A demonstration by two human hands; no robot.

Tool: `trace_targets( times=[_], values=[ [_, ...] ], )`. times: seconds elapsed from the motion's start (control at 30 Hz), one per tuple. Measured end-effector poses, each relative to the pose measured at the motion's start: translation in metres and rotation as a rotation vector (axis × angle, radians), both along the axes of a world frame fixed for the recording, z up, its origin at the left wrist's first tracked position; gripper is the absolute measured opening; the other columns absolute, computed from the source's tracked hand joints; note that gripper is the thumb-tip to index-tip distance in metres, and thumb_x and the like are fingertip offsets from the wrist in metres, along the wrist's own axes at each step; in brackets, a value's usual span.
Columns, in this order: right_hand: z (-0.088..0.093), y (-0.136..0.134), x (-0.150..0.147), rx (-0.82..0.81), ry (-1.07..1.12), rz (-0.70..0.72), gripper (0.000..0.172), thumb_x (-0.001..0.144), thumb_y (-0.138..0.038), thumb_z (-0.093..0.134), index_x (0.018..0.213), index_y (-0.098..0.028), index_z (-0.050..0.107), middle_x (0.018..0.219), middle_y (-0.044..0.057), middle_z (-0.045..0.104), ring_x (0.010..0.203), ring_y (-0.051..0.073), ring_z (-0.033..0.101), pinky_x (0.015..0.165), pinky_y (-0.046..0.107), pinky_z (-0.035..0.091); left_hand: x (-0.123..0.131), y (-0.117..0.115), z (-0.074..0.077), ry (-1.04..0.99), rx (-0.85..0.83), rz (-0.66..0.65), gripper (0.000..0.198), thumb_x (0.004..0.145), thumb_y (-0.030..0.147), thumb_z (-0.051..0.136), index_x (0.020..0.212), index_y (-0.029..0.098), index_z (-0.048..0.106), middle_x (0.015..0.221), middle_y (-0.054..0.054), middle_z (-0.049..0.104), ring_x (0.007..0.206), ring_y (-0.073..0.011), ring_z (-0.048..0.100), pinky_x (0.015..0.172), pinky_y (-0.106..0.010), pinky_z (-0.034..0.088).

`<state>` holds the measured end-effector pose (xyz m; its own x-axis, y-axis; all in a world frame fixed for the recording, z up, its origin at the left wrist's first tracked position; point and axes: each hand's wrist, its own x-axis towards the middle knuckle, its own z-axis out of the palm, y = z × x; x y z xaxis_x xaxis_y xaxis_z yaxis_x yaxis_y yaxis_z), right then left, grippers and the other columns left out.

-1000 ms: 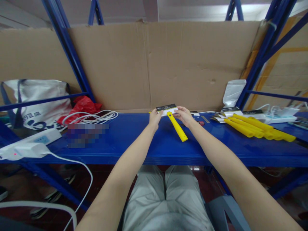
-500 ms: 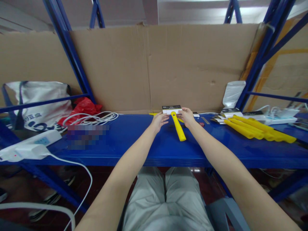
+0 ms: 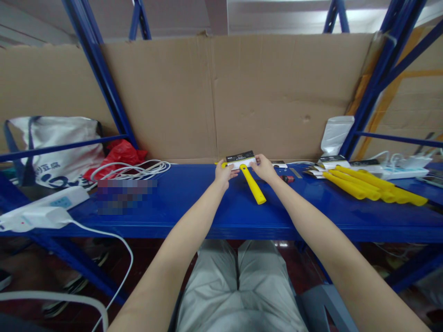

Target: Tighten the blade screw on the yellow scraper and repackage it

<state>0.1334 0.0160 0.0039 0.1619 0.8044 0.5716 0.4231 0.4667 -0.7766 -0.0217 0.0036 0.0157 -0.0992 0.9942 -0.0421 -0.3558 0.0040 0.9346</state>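
- scraper: straight, smooth yellow plastic handle points toward the person, slightly right; flat carded head at far end.
- left hand, right hand: fingers pinch head's two ends, just over glossy blue shelf.

Shelf layout, clock directions taken from the scraper at the middle

The scraper sits on the shelf, its head at 12 o'clock and its handle pointing to 5. The left hand pinches the head from 9 and the right hand from 3. A cardboard sheet stands behind, at 12. At 9 lies a coil of cable, with a crumpled plastic bag behind it and a tote bag farther out. A power strip lies toward 8, at the front edge. At 3 lies a pile of tools, and a pouch stands behind it at 2.
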Motion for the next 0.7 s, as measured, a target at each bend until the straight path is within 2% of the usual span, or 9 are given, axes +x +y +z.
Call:
trace_targets(
  times=[0.1,0.2,0.3,0.43,0.6,0.7],
  values=[
    [0.003,-0.008,0.003,0.072,-0.353,-0.183,0.016,0.075,-0.018,0.06,0.092,-0.019,0.059,0.101,0.014,0.067,0.098,0.027,0.063,0.092,0.043,0.047,-0.001,0.0,0.001,0.004,-0.001,0.017,0.042,0.083,0.006,0.063,0.123,0.015,0.055,0.096,-0.012,0.074,0.073,-0.0184,0.074,0.062,-0.022,0.056],
    [0.01,-0.019,-0.001,0.027,-0.488,-0.248,0.022,0.083,-0.022,0.055,0.104,-0.018,0.06,0.099,0.016,0.069,0.093,0.029,0.065,0.086,0.041,0.048,-0.001,-0.001,0.003,0.024,0.006,0.034,0.021,0.085,0.005,0.057,0.105,0.013,0.061,0.092,-0.012,0.074,0.077,-0.018,0.075,0.056,-0.017,0.052],
    [0.012,-0.026,-0.011,0.008,-0.567,-0.159,0.026,0.087,-0.03,0.054,0.11,-0.02,0.06,0.083,0.01,0.07,0.084,0.027,0.067,0.079,0.036,0.048,-0.002,-0.001,0.003,0.022,0.009,0.046,0.015,0.086,0.006,0.056,0.098,0.014,0.06,0.093,-0.011,0.074,0.081,-0.0183,0.075,0.053,-0.015,0.049],
    [0.008,-0.026,-0.021,0.033,-0.618,-0.023,0.038,0.081,-0.03,0.062,0.117,-0.022,0.054,0.088,0.007,0.07,0.082,0.025,0.066,0.075,0.033,0.046,-0.003,0.002,0.001,0.015,0.017,0.043,0.014,0.082,0.008,0.061,0.094,0.015,0.059,0.095,-0.012,0.074,0.079,-0.0201,0.075,0.053,-0.017,0.049],
    [0.007,-0.024,-0.021,0.05,-0.696,0.018,0.022,0.081,-0.019,0.054,0.102,-0.022,0.059,0.092,0.006,0.07,0.083,0.022,0.064,0.077,0.031,0.046,-0.002,0.003,-0.001,0.035,0.016,0.044,0.016,0.08,0.01,0.063,0.093,0.017,0.057,0.094,-0.011,0.074,0.076,-0.0203,0.075,0.053,-0.019,0.049],
    [0.009,-0.025,-0.018,0.044,-0.74,0.04,0.025,0.081,-0.014,0.052,0.101,-0.022,0.063,0.096,0.007,0.071,0.089,0.022,0.065,0.082,0.031,0.046,0.0,0.002,-0.001,0.068,0.018,0.039,0.013,0.082,0.008,0.06,0.091,0.016,0.056,0.096,-0.011,0.074,0.075,-0.0199,0.075,0.053,-0.019,0.047]
  ],
)
